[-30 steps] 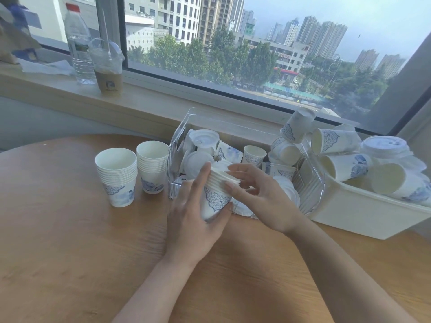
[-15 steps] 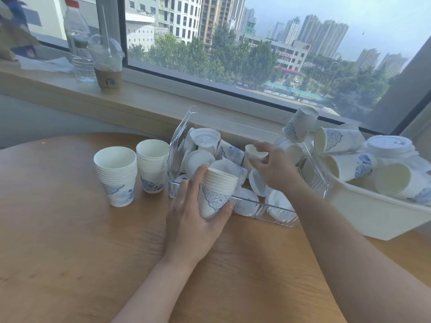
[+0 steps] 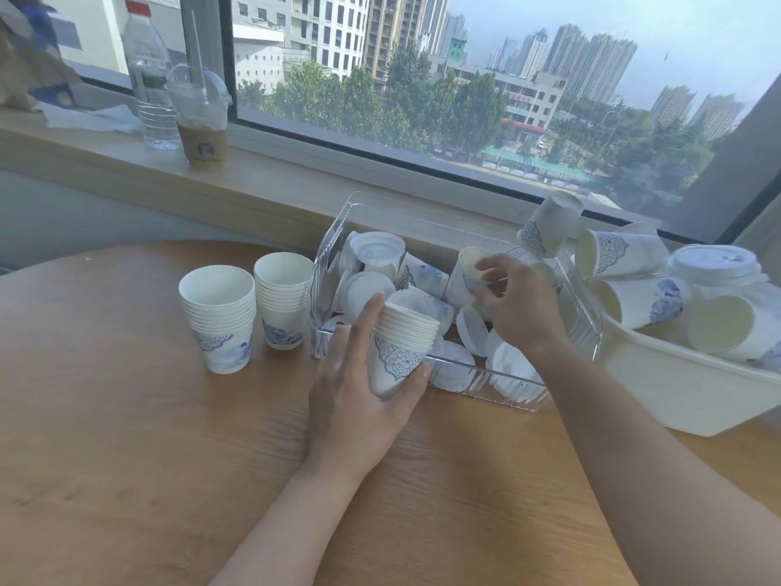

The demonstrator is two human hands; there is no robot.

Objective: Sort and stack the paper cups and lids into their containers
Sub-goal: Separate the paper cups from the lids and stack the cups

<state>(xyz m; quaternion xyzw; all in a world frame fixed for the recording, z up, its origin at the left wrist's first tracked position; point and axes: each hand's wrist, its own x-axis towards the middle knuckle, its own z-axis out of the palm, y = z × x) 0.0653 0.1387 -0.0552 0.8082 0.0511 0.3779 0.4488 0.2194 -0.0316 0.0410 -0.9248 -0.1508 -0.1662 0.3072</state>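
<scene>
- The left hand (image 3: 355,395) wraps around a stack (image 3: 401,344) of nested paper cups, thumb on the near side and fingers up the far side; the stack stands tilted at the near edge of the clear bin (image 3: 460,382).
- The right hand (image 3: 520,302) reaches into the clear bin and pinches the rim of a single cup (image 3: 467,272) between thumb and fingertips; the cup's mouth faces up and toward the camera.
- The clear bin sits on the tabletop (image 3: 126,458) and holds loose white lids (image 3: 376,251) and a few cups lying on their sides.
- Just right of it, a white tub (image 3: 676,387) is piled with cups on their sides and one lidded cup (image 3: 714,264); an upturned cup (image 3: 549,224) rests on top, between the two containers.
- Left of the clear bin two more cup stacks stand upright on the tabletop: a near stack (image 3: 219,319) and a far stack (image 3: 283,298), just beside each other.
- On the window sill (image 3: 274,175) behind stand a water bottle (image 3: 148,78) and a domed drink cup (image 3: 200,116) with a straw.
</scene>
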